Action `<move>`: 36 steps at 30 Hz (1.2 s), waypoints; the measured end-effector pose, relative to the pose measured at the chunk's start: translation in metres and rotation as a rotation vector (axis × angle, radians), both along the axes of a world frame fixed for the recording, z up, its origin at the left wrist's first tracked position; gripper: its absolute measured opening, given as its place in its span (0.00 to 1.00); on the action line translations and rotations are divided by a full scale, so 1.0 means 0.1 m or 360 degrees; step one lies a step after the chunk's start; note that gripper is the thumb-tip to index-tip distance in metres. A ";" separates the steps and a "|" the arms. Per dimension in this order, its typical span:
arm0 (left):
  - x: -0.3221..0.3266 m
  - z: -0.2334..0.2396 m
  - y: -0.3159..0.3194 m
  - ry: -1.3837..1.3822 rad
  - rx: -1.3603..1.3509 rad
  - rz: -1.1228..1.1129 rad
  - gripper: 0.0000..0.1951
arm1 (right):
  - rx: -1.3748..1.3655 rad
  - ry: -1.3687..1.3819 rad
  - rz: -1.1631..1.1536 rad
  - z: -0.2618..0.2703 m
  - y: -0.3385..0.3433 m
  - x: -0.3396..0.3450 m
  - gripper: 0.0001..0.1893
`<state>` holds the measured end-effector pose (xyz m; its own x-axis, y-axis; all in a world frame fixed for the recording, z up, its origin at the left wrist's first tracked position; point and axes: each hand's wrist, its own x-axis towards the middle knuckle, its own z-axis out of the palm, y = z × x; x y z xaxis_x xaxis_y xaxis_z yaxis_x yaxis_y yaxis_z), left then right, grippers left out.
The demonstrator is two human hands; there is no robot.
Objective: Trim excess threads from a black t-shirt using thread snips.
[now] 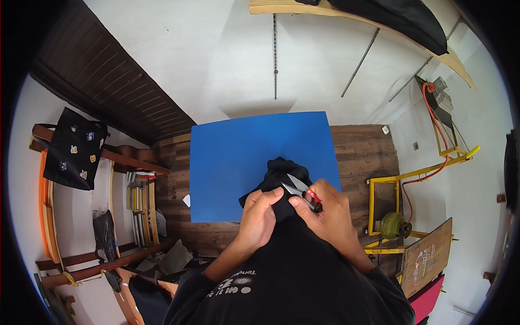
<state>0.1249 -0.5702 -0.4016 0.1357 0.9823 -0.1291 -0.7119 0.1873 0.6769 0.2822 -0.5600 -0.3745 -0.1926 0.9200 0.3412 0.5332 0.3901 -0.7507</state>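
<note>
My right hand (331, 207) is closed around thread snips (298, 189) with red-and-green handles. Their two pointed metal blades stand apart and point up-left over a bunched black cloth (280, 172). My left hand (260, 211) pinches the black cloth between thumb and fingers, just left of the blades. The cloth lies at the near part of a blue tabletop (243, 162), and its lower side merges with the black shirt in view, so its full shape is hidden.
To the right stand a yellow metal frame (384, 178), a green gas cylinder (392, 225) and a wooden board (426, 258). At left, a black bag (77, 148) hangs over a wooden rail. A wooden shelf (292, 8) crosses the white wall ahead.
</note>
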 end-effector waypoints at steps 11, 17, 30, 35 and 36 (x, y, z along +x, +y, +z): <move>0.03 0.07 -0.01 0.0006 0.0005 -0.0016 0.10 | 0.0103 -0.0044 -0.0057 -0.05 0.02 -0.03 0.17; 0.05 0.04 -0.02 0.0085 0.0045 0.0008 0.10 | 0.0101 -0.0039 -0.0028 -0.02 0.00 -0.03 0.17; 0.04 0.05 -0.04 0.0076 0.0033 -0.0048 0.09 | 0.0104 -0.0010 -0.0065 -0.02 -0.01 0.00 0.16; 0.04 -0.02 -0.05 0.0107 0.0072 -0.0048 0.09 | 0.0151 -0.0060 -0.0059 -0.04 -0.01 0.03 0.17; 0.04 -0.02 -0.05 0.0121 0.0073 -0.0034 0.08 | 0.0136 -0.0072 -0.0067 -0.04 -0.01 0.03 0.18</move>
